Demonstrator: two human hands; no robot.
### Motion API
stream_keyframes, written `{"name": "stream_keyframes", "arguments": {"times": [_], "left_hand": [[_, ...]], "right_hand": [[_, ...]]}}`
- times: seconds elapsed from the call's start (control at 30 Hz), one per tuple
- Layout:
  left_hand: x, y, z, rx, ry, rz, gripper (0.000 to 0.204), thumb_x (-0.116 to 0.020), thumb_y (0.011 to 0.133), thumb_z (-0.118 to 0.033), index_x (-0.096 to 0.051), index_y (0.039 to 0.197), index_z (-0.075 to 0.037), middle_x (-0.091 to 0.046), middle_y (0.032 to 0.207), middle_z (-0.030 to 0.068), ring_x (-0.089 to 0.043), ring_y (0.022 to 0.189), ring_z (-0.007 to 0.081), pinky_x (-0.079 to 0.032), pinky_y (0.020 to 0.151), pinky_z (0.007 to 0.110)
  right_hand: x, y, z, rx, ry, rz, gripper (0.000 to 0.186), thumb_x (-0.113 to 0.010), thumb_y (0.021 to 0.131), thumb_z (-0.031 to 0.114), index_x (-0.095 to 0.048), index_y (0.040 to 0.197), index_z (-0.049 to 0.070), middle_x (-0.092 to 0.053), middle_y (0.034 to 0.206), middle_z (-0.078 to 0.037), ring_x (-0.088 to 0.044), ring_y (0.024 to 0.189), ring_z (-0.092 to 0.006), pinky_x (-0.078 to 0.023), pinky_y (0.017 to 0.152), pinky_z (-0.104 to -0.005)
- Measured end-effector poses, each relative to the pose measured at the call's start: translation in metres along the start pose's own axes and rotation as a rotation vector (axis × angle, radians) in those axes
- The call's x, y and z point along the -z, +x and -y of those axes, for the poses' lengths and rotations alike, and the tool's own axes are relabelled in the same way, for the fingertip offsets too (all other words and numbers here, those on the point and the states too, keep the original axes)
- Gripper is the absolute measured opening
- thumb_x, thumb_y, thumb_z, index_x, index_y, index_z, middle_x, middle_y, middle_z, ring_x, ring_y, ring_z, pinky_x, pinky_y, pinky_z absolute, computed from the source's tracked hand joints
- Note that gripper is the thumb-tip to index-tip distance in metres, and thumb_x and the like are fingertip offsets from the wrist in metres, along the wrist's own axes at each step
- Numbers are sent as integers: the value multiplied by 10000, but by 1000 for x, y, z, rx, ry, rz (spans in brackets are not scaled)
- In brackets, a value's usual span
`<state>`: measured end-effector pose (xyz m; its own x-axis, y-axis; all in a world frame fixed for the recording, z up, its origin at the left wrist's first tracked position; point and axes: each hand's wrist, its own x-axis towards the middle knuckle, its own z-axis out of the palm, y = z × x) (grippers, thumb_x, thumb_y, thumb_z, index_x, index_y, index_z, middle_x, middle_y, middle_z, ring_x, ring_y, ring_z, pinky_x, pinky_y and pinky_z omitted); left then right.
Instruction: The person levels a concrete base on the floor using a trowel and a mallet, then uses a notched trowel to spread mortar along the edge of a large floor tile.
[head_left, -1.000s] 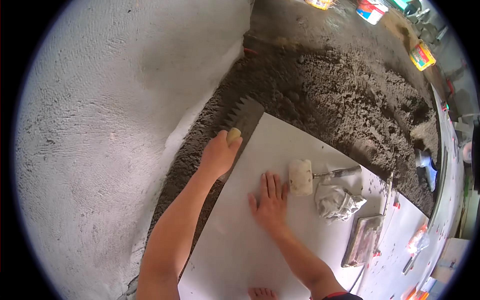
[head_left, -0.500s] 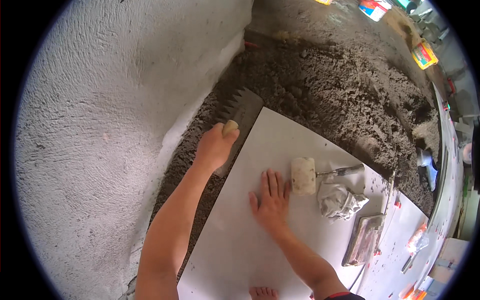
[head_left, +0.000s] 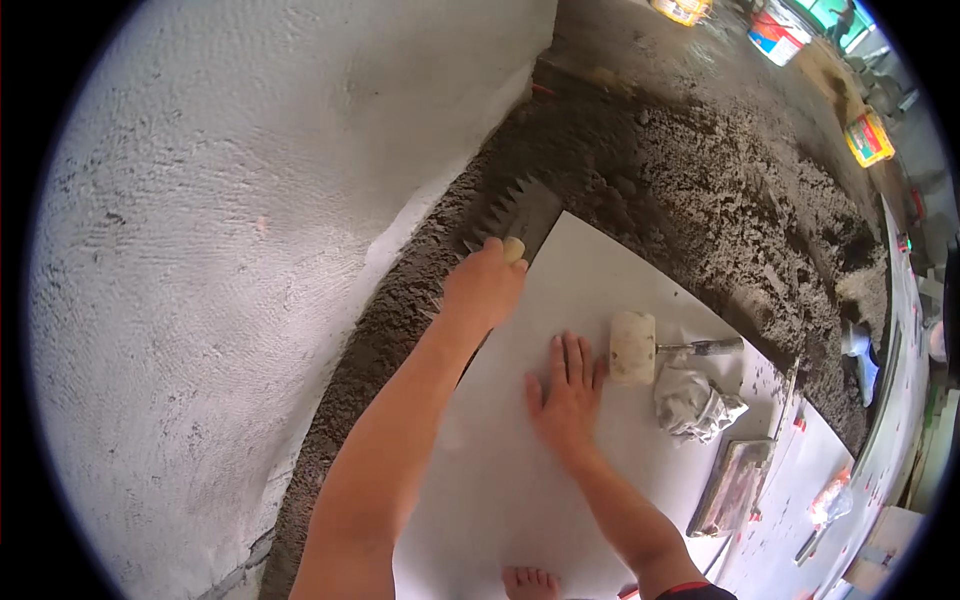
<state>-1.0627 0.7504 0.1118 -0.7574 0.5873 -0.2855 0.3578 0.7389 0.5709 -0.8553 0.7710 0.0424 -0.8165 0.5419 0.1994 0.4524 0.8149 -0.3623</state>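
Observation:
My left hand (head_left: pixel 485 285) is closed around the pale handle of a notched trowel (head_left: pixel 537 213). The toothed blade lies along the left edge of a large white tile (head_left: pixel 480 490), near its far corner, with teeth toward the wall; my hand and forearm cover part of it. My right hand (head_left: pixel 568 405) rests flat on the tile, fingers spread. Just right of its fingertips lies a white-headed mallet (head_left: pixel 633 348) with a dark handle. A crumpled pale rag (head_left: pixel 694 404) sits below that handle.
A rough plastered wall (head_left: pixel 220 250) rises at left, with a strip of dark mortar (head_left: pixel 370 350) beside it. Loose mortar (head_left: pixel 730 190) spreads beyond the tile. A flat rectangular tool (head_left: pixel 733 487) lies at right. Buckets (head_left: pixel 778 32) stand far off. Bare toes (head_left: pixel 532 581) show below.
My left hand and the trowel have shifted slightly right, closer against the tile's edge. The right hand stays flat on the tile. The whole view has swung a little left.

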Motion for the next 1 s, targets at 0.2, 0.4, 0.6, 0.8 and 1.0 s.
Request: {"name": "stream_keyframes", "arguments": {"times": [0.2,0.4,0.6,0.8,1.0], "left_hand": [[10,-28,16,53,33,62,401,-550,905,-347,-506,1051,24,-636,965,261,-601,934,429,-475,788,499],[20,-71,41,108,32,124,400,-545,906,-349,-487,1090,1,-641,981,240,-605,941,418,-478,793,489],[29,-129,73,145,39,135,393,-545,896,-327,-470,1120,-13,-641,970,223,-612,926,399,-483,781,481],[43,-192,107,243,53,189,350,-527,873,-238,-459,1145,-29,-642,951,222,-615,909,397,-485,774,483],[52,-270,155,232,128,176,339,-527,843,-182,-475,1146,-38,-664,948,189,-647,892,369,-514,756,467]], "right_hand": [[1,-4,2,9,17,-7,566,-597,846,298,-476,1308,-6,-442,1387,-171,-376,1309,-360,-261,1068,-577],[-1,-8,5,35,8,-42,550,-595,850,280,-476,1308,-1,-449,1379,-173,-379,1307,-357,-255,1074,-571],[-4,-13,10,70,-26,-72,535,-585,862,275,-476,1307,0,-448,1386,-173,-373,1314,-357,-246,1082,-561],[-11,-18,12,85,-44,-94,526,-579,867,274,-479,1307,4,-450,1386,-171,-382,1308,-354,-254,1084,-543],[-17,-23,13,150,-49,-148,464,-559,890,249,-515,1282,5,-465,1371,-179,-417,1275,-346,-280,1070,-527]]}}
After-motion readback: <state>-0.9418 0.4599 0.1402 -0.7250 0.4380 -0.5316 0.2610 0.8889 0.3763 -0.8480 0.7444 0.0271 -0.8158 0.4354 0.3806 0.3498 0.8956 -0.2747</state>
